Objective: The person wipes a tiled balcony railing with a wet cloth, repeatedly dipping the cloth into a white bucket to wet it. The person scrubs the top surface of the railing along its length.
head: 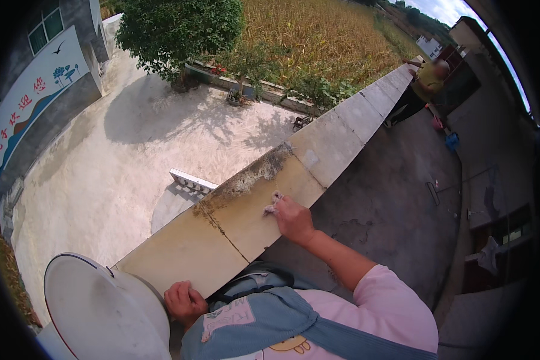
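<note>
My right hand [294, 220] is shut on a crumpled, pale greyish-pink cloth [273, 203], pressed against the top of a long tiled ledge [234, 231]. Just beyond the cloth, the tile carries dark, rough stains [256, 173] along its far edge. Grimy joints cross the ledge between the tiles. My left hand [186, 300] rests on the ledge's near end with its fingers bent; whether it grips anything is hidden. Close against that hand is a large white basin [105, 306] with a dark rim.
A person [425, 83] in a yellowish top stands at the ledge's far end, a hand on it. Sunlit concrete [85, 171] lies beyond the ledge, with a leafy tree [180, 36] and potted plants. Shaded floor [387, 193] with a blue container [452, 141] is on the near side.
</note>
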